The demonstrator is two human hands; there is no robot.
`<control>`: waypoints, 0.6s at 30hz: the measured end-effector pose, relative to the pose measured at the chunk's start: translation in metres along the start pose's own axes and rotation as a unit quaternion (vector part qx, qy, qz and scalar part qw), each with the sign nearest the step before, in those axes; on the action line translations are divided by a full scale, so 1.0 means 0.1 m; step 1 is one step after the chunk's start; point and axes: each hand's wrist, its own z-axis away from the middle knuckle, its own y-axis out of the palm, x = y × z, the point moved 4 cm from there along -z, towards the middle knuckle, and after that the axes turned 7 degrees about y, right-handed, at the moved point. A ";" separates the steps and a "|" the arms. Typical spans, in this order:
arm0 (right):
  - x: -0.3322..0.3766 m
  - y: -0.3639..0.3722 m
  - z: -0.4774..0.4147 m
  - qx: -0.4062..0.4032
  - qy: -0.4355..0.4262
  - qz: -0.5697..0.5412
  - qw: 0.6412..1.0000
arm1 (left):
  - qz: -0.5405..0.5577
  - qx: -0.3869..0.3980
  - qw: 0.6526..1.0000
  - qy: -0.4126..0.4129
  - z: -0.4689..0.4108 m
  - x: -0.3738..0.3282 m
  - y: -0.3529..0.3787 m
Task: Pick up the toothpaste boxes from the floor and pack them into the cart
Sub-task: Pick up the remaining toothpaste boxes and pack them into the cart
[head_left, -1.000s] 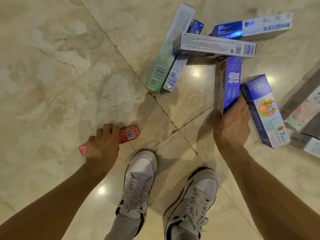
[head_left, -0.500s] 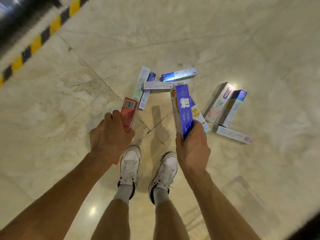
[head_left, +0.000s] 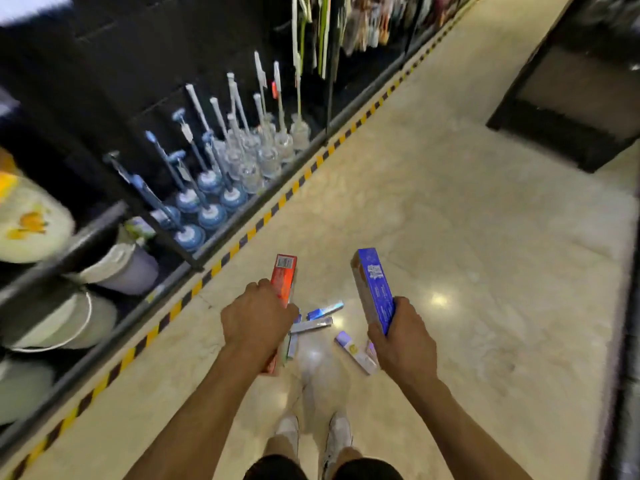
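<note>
My left hand (head_left: 258,318) grips a red toothpaste box (head_left: 284,278), held upright with its barcode end up. My right hand (head_left: 401,336) grips a blue toothpaste box (head_left: 374,289), also upright and tilted slightly left. Far below, between my hands, several more toothpaste boxes (head_left: 320,318) lie scattered on the marble floor, among them a white and purple one (head_left: 355,351). My hands hide some of them. No cart is in view.
A black shelf unit (head_left: 145,140) runs along the left with toilet brushes (head_left: 207,188) and white bins (head_left: 59,320), edged by a yellow-black hazard strip (head_left: 242,237). A dark stand (head_left: 571,98) is at the upper right. My shoes (head_left: 313,434) are on the floor below.
I have stood up: the floor boxes are now much farther below and smaller. Both hands rose with their boxes, and the view swung up to show the shelves.
</note>
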 end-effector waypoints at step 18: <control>0.19 -2.23 1.48 -0.216 0.136 -0.034 0.966 | -0.098 -0.003 0.923 0.373 0.82 -1.98 -1.90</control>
